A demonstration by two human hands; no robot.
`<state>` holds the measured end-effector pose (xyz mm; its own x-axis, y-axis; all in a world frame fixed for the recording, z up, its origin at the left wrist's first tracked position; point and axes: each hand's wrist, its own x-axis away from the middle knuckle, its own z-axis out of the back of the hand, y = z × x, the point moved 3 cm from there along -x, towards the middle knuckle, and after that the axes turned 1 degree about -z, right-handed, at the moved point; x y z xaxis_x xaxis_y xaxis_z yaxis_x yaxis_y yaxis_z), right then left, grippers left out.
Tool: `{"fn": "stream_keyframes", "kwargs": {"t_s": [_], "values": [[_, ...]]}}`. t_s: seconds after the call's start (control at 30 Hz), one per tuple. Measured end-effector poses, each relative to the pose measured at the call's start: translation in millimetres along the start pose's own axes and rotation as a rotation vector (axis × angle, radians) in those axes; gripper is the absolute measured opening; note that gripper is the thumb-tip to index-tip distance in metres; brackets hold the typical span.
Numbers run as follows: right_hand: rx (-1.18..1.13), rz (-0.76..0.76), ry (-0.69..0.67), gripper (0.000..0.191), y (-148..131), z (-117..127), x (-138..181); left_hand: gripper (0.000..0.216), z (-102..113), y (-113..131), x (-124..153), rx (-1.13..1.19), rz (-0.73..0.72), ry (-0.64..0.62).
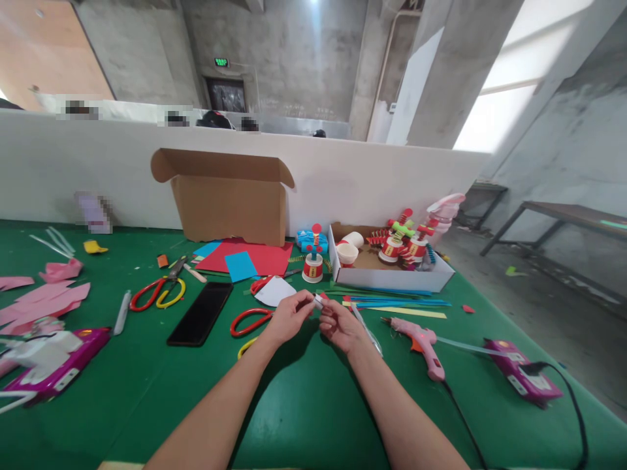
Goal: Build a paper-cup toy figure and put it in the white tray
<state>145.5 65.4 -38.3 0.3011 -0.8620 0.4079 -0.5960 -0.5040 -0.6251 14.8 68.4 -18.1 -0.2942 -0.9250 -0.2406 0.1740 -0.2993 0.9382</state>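
Over the middle of the green table my left hand (292, 314) and my right hand (341, 326) meet, fingers closed in a pinch. Between their fingertips is a small white piece (318, 301) with a dark spot; its kind is too small to make out. Partly behind my left hand lie red-and-yellow scissors (251, 322) and a white paper shape (275, 292). Just beyond the hands stands a small paper-cup figure (312, 267) in red and white with a round red top. Near my right hand lies a slim metallic tool (367, 331), partly covered.
A pink glue gun (421, 339) with a cord lies right, by a purple power strip (524, 372). A box (392, 281) holds cups and figures. Paper strips (401, 302), a phone (200, 314), open scissors (159, 292), red paper (215, 256) and a cardboard box (230, 202) lie around.
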Motion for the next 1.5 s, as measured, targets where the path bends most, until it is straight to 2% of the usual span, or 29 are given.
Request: {"fn": "stream_keyframes", "kwargs": {"t_s": [0.3,0.6,0.7,0.77,0.87,0.97,1.17,1.3,1.4,1.5], "values": [[0.031,0.107,0.057,0.03,-0.5,-1.2,-0.7,0.019,-4.4,-3.9,-0.7,0.04,0.075,0.009],[-0.011,0.049,0.085,0.027,-0.7,-2.8,1.8,0.023,-5.6,-3.3,-1.8,0.075,0.103,0.018],[0.06,0.02,0.088,0.026,-2.6,-3.3,4.2,0.024,0.0,-1.5,-2.8,0.136,0.112,0.039],[0.172,0.076,0.125,0.03,-5.9,-1.6,5.1,0.025,5.8,0.2,-3.4,0.189,0.132,0.048],[0.338,0.272,0.144,0.033,-11.9,-1.4,6.3,0.025,13.2,3.6,-3.9,0.233,0.163,0.024],[0.386,0.331,0.069,0.034,-11.9,-6.2,8.0,0.023,17.0,6.5,-3.7,0.214,0.154,-0.01],[0.385,0.217,-0.074,0.036,-8.5,-15.2,14.8,0.017,18.2,11.6,-1.0,0.069,0.091,-0.106],[0.415,0.127,-0.218,0.034,-5.8,-16.1,18.4,0.016,19.2,16.1,1.2,0.08,0.102,-0.173],[0.398,0.134,-0.253,0.038,-6.0,-16.1,19.0,0.018,18.5,17.7,1.2,0.186,0.116,-0.165],[0.29,0.232,-0.222,0.039,-9.2,-16.6,17.1,0.027,17.4,15.9,-0.5,0.34,0.121,-0.049]]}}
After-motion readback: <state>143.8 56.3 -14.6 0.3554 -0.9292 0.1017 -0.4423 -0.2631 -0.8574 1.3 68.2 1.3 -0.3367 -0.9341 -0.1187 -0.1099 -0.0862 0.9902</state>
